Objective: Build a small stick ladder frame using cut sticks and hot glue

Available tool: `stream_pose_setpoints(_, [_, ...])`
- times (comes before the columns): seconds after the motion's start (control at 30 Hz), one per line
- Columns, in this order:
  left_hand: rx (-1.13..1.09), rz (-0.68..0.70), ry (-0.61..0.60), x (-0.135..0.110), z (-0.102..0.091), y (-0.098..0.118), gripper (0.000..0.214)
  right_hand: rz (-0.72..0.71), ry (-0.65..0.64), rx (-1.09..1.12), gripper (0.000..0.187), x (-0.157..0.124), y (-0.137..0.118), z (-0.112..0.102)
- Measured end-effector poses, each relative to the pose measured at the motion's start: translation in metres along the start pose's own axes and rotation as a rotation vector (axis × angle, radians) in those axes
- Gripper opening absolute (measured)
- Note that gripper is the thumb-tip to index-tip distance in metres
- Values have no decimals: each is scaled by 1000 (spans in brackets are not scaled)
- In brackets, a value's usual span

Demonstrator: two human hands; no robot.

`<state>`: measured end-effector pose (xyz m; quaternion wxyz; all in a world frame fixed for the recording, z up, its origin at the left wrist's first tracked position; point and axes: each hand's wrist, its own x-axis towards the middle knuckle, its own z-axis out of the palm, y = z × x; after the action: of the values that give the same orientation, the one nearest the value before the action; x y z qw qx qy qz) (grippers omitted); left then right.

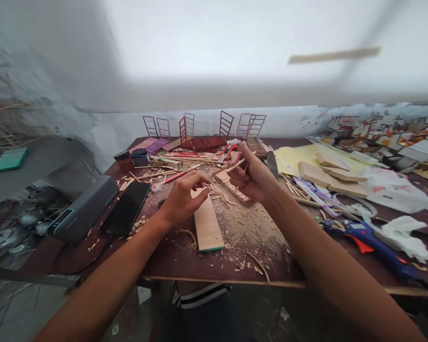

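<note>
Head view: the right hand (251,179) is clenched around a thin wooden stick (235,166), held just above the sawdust-strewn surface (171,260). The left hand (181,198) curls over a flat wooden board (209,230); I cannot tell whether it grips anything.

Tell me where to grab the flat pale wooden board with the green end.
Take the flat pale wooden board by its green-edged near end, coming in from the front. It lies flat, pointing lengthways at the person, and the left hand rests on its far end, so likely only the near half is free.
</note>
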<state>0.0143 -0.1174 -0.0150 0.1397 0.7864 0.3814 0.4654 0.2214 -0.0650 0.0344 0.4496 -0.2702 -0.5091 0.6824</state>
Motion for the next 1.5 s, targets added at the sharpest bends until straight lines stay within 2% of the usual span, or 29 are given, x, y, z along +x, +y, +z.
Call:
stream_pose_setpoints(0.17, [-81, 117, -79, -3, 9, 2, 14, -2, -94, 167, 48, -3, 5, 10])
stream_pose_setpoints(0.33, [-103, 211, -93, -4, 16, 6, 14, -29, -43, 250, 51, -5, 10, 24])
stream_pose_setpoints(0.53, [-100, 300, -51, -4, 18, 10, 14, 22, -1, 275, 56, -8, 17, 40])
stream_pose_setpoints(0.77, [-116, 229, -64, -3, 16, 6, 16, -3, 30, 231, 56, -6, 22, 38])
stream_pose_setpoints(1.03, [-116, 171, -114, -3, 12, 9, 17, -85, -13, 181, 53, -8, 18, 32])
stream_pose_setpoints(1.2, [59, 126, -252, -1, -1, -2, 8, -150, 43, 19, 56, -3, 20, 22])
stream_pose_setpoints(1.27, [188, 50, -247, 0, -12, -12, 12, -206, 87, -80, 56, -1, 24, 18])
stream_pose_setpoints(1.33, [318, -83, -177, 0, -24, -23, 16, -268, 120, -207, 57, 2, 29, 15])
stream_pose_setpoints(1.37, [377, -147, -183, 0, -29, -28, 17, -300, 126, -276, 57, 3, 32, 14])
stream_pose_setpoints(1.5, [475, -317, -364, -2, -39, -37, 19, -403, 102, -519, 58, 4, 40, 12])
